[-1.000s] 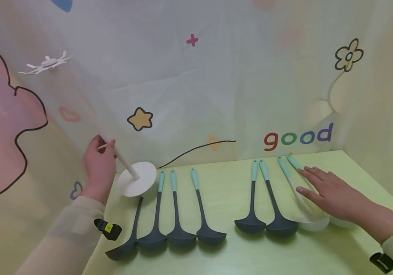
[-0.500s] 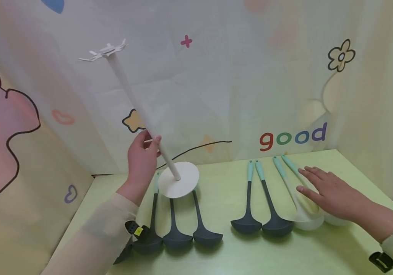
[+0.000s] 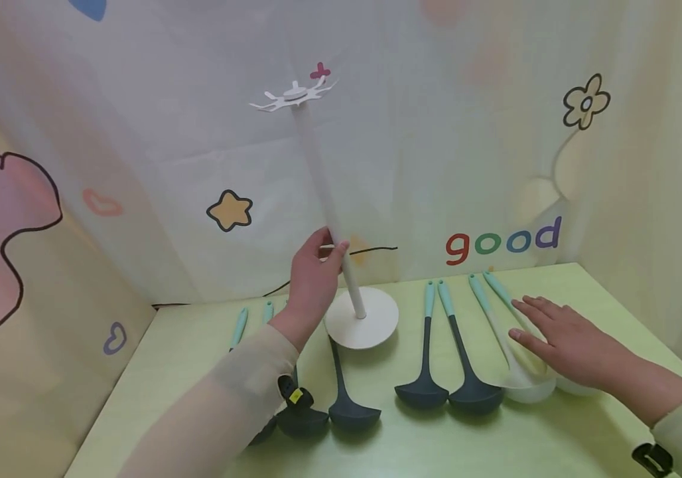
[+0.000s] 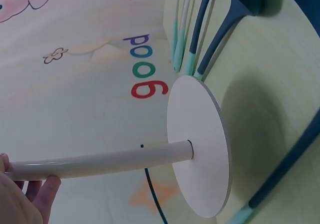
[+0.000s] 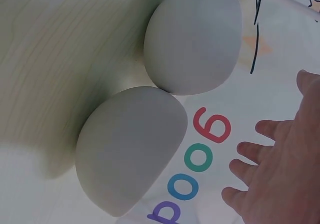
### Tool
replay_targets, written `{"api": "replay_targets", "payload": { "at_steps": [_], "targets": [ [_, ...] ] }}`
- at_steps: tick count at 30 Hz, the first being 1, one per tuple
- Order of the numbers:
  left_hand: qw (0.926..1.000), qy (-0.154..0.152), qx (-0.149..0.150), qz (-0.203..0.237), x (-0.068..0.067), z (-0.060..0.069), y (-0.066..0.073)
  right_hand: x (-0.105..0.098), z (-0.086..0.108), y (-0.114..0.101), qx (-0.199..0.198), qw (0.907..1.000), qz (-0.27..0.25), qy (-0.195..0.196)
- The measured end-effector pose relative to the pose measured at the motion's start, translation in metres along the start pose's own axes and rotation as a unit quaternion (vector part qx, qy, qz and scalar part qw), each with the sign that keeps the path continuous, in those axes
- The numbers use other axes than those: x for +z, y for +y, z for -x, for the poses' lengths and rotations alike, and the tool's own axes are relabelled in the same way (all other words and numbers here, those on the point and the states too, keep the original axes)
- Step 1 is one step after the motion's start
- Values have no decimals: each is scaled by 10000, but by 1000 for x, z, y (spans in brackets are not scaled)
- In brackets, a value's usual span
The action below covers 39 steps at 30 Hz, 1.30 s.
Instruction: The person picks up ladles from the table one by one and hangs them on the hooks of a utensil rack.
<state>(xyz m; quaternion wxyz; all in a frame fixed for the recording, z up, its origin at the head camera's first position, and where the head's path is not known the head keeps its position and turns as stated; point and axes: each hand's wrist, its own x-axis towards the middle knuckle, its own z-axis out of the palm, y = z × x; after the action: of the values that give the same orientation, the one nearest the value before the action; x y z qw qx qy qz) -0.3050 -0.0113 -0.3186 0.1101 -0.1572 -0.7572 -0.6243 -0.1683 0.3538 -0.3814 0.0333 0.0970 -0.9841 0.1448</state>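
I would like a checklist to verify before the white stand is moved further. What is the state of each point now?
1. Left grip holds the white stand: ok, fingers are round its pole.
2. Hooked top free: ok, nothing hangs there.
3. Base resting on the table: not ok, the left wrist view shows it raised, with a shadow below.
4. Spot under the base free: cannot tell, the base hides part of the nearest dark ladle.
5. Right grip empty: ok, it is near two white ladles.

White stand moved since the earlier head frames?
Yes, rightward: in the head view, the white stand had its top left of the printed yellow star a second ago; now that top is right of it.
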Motion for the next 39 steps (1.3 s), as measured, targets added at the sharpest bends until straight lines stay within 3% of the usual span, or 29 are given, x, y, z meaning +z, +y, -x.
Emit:
{"api": "replay_targets", "payload": {
  "at_steps": [9, 15, 30, 39],
  "targets": [
    [9992, -376, -39, -132, 26, 2, -3, 2, 2, 1, -9, 10000, 10, 3],
    [9985, -398, -120, -346, 37, -3, -13, 1, 4, 2, -10, 10000, -1, 31],
    [9957, -189, -507, -757, 41, -5, -38, 4, 8, 3, -16, 10000, -60, 0],
    [9951, -334, -300, -886, 47, -8, -38, 3, 13, 4, 31, 10000, -66, 1]
  ]
}}
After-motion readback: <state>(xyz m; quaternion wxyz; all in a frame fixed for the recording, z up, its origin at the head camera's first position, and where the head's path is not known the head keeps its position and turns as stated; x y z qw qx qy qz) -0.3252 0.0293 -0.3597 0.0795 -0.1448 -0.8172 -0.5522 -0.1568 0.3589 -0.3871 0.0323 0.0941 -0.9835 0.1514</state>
